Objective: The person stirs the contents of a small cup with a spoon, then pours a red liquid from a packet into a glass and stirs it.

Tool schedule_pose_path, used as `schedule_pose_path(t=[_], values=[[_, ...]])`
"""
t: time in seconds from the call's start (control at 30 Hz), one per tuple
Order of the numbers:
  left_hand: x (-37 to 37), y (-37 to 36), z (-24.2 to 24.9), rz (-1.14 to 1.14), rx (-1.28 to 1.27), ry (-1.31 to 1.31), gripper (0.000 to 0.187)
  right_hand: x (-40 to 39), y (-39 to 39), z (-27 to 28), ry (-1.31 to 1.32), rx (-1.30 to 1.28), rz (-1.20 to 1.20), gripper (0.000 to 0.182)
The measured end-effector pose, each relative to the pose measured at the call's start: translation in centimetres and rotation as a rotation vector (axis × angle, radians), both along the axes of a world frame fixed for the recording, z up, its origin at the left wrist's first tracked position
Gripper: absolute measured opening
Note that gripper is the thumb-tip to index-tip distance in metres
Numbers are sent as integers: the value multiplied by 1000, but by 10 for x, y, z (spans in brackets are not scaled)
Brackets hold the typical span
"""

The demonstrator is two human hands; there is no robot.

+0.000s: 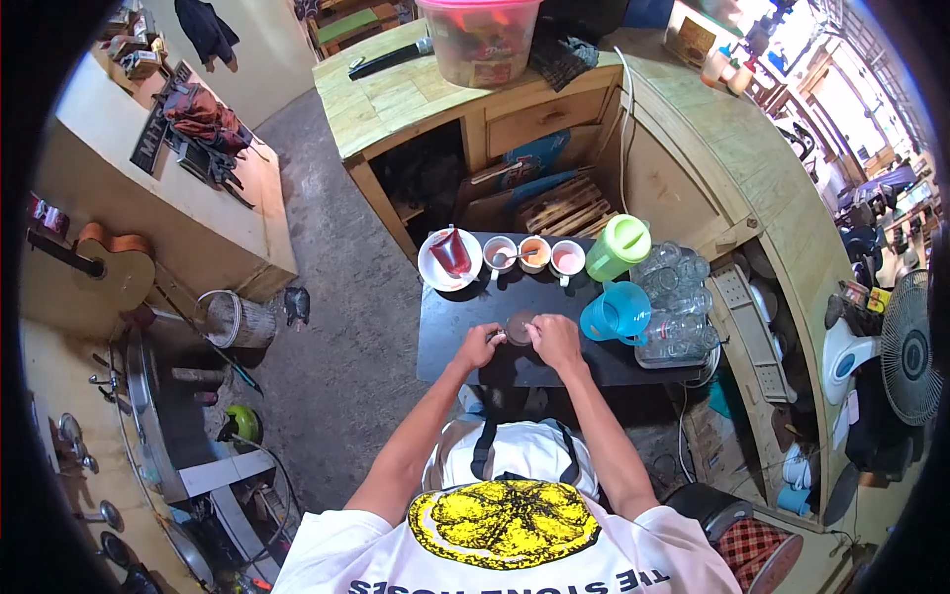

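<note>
Steadiness matters: the right hand (556, 340) has a closed grip on the rim of the round, brownish object (517, 329), over the near part of the dark surface (442, 329). Whether the left hand (479, 346), fingers curled just beside it, grips it too, I cannot tell; keep both wrists level and clear of the blue pitcher (614, 315)

- Left of the left hand (479, 346), the dark tabletop (440, 342) offers open passage to its edge.
- A free strip runs between the hands and the white dish (426, 271) and three cups (535, 261) behind.
- Beside the right hand (554, 339), a blue jug (615, 315) blocks the way; green pitcher (617, 249) and glassware (677, 337) crowd beyond.
</note>
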State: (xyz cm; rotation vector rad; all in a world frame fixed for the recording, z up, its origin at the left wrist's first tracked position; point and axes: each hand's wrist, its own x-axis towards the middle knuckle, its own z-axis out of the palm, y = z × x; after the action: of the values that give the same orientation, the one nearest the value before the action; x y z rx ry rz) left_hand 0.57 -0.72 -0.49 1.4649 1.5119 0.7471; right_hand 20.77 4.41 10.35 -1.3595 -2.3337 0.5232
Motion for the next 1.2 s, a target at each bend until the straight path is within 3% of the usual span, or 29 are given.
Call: schedule_pose_path(t=[0.13,0.27,0.37,0.47,0.57,0.67,0.77,0.87,0.97,1.07,1.2], values=[[1,1,11,-12,-10,21,17,1,6,6,9,73,-47,21],[1,0,15,-9,3,19,17,7,8,5,-151,27,-31,22],[0,0,7,-10,9,-3,17,7,3,11,-114,-88,14,21],[0,0,6,-9,2,41,17,7,5,5,56,46,-43,20],[0,0,6,-9,2,31,17,10,6,16,-151,14,-51,20],[0,0,8,-5,-29,19,17,9,2,20,-176,-153,41,23],[1,0,11,-5,-20,32,17,4,2,10,30,-97,-2,21],[0,0,6,-4,6,23,17,6,8,6,-50,40,-14,21],[-1,0,2,-3,-12,36,17,6,7,9,-258,-54,-3,22],[0,0,3,8,13,55,18,6,6,12,-154,-142,59,23],[0,0,10,-16,38,77,18,4,12,15,-80,-35,-17,23]])
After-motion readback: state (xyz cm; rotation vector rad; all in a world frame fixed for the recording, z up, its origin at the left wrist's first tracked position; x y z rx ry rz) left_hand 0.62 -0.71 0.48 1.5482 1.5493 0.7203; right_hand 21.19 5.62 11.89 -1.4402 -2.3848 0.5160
